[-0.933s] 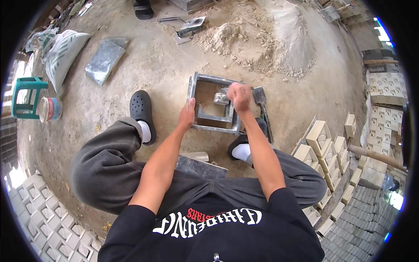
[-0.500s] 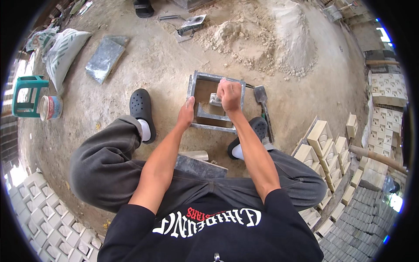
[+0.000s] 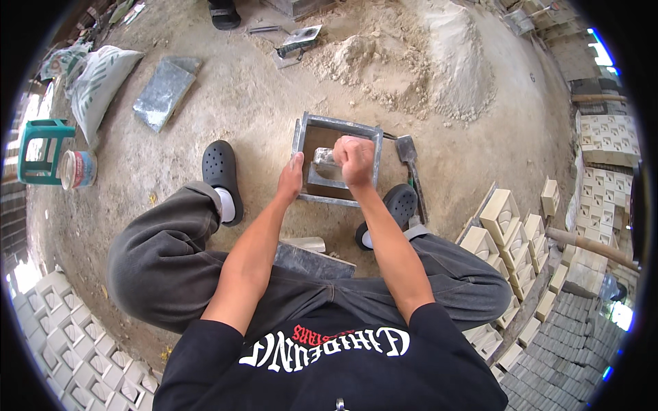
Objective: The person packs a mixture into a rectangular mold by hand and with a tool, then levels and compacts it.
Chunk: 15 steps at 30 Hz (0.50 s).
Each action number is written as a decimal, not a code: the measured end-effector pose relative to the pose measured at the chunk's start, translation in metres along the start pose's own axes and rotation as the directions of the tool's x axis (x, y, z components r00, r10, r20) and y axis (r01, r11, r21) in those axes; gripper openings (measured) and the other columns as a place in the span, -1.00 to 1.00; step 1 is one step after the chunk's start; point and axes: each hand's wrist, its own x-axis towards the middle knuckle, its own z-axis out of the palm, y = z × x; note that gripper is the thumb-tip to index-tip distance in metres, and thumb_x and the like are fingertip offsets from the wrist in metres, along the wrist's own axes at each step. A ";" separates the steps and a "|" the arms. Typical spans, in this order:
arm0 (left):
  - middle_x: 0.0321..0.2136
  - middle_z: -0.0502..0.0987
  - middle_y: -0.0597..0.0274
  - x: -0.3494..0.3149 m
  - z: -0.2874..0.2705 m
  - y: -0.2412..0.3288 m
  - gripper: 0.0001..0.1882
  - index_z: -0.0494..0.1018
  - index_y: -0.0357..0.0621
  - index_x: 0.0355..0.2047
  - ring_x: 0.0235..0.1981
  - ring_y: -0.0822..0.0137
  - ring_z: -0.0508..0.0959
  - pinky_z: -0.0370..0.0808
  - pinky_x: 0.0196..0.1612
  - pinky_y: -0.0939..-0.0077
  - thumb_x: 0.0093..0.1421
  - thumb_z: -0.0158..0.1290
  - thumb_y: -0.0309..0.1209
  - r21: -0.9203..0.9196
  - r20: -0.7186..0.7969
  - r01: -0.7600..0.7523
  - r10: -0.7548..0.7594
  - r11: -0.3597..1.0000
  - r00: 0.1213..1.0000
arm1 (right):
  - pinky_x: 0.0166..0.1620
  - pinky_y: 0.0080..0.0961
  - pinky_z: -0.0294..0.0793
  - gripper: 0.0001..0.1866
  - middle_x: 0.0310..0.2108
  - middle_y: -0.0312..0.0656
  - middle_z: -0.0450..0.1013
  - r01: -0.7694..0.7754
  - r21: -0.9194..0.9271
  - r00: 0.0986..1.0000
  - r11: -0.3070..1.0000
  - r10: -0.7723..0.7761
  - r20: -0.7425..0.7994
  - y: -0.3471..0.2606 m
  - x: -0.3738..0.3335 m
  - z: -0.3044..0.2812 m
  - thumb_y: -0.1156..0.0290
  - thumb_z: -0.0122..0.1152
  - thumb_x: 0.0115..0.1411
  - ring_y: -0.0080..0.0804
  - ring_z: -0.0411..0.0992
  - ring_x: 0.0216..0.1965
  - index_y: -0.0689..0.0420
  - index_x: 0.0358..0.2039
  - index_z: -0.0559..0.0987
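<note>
While the left grip [image 3: 291, 177] lies with its thumb at the left side of the metal frame [image 3: 343, 123], the right grip [image 3: 355, 161] is a closed fist, seemingly curled round the hidden end of a metal block [image 3: 325, 157]. How tightly the left one holds cannot be told, its fingers being mostly hidden. The frame is on the ground [image 3: 260, 103], just beside the left grip and beneath the right; it looks stiff, fairly heavy and hard to break, perhaps slippery with dust, so a side wall seems the surest hold. The block, just left of the right grip, looks dense and rigid, best held by its hidden end. Counted: one frame, one block, one hammer-like tool [image 3: 406, 148] right of the right grip, two clogs [image 3: 219, 164], one to either side of the grips, and, far left of the left grip, one green stool [image 3: 46, 130] and one bucket [image 3: 79, 169].
</note>
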 end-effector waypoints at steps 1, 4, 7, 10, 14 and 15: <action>0.07 0.35 -0.23 -0.002 0.003 -0.001 -0.17 0.27 -0.31 0.14 0.17 -0.03 0.30 0.17 0.19 0.31 0.26 -0.40 0.24 0.011 0.005 0.008 -0.008 1.000 1.000 | -0.68 -0.54 -0.01 -0.60 -0.85 -0.32 0.12 0.075 -0.092 0.997 0.993 -0.077 -0.018 0.008 -0.003 0.000 0.44 -0.17 0.11 -0.62 0.05 -0.78 0.21 -0.86 0.18; 0.07 0.35 -0.22 -0.003 0.003 -0.005 -0.18 0.28 -0.31 0.13 0.16 -0.02 0.30 0.18 0.18 0.31 0.26 -0.40 0.22 -0.002 0.011 0.025 -0.025 1.000 1.000 | -0.67 -0.53 -0.01 -0.59 -0.85 -0.32 0.12 -0.145 0.017 0.989 0.989 0.145 -0.013 0.004 0.008 0.003 0.43 -0.16 0.11 -0.62 0.04 -0.79 0.22 -0.86 0.18; 0.07 0.36 -0.21 0.002 0.000 -0.011 -0.20 0.28 -0.31 0.13 0.16 -0.02 0.30 0.18 0.18 0.32 0.28 -0.39 0.21 0.009 -0.008 0.000 0.000 1.000 1.000 | -0.68 -0.55 -0.04 -0.53 -0.86 -0.27 0.12 -0.146 -0.023 0.989 0.989 0.146 0.004 -0.013 0.006 0.009 0.40 -0.16 0.18 -0.59 0.04 -0.80 0.16 -0.88 0.14; 0.07 0.36 -0.22 0.005 0.004 -0.013 -0.21 0.28 -0.32 0.13 0.16 -0.02 0.31 0.18 0.17 0.33 0.28 -0.38 0.19 -0.030 -0.014 -0.051 0.050 0.998 0.999 | -0.67 -0.55 -0.05 -0.54 -0.86 -0.27 0.11 -0.068 0.001 0.998 0.998 0.068 -0.011 -0.008 -0.006 0.005 0.41 -0.16 0.16 -0.57 0.03 -0.80 0.16 -0.88 0.14; 0.08 0.35 -0.21 0.005 0.005 -0.008 -0.20 0.27 -0.34 0.13 0.17 -0.01 0.30 0.16 0.19 0.34 0.28 -0.37 0.20 -0.022 -0.001 0.013 -0.013 1.000 1.000 | -0.67 -0.54 -0.03 -0.53 -0.87 -0.27 0.12 -0.194 0.013 0.981 0.981 0.194 0.002 0.002 0.002 -0.010 0.42 -0.18 0.17 -0.55 0.04 -0.80 0.16 -0.89 0.15; 0.09 0.35 -0.17 0.001 0.004 -0.006 -0.23 0.28 -0.31 0.13 0.17 0.00 0.30 0.17 0.19 0.34 0.28 -0.36 0.18 -0.012 -0.009 0.019 -0.019 1.000 1.000 | -0.67 -0.54 -0.03 -0.53 -0.87 -0.27 0.12 -0.199 0.018 0.980 0.980 0.199 0.007 -0.002 0.000 -0.009 0.42 -0.18 0.17 -0.55 0.04 -0.80 0.16 -0.89 0.15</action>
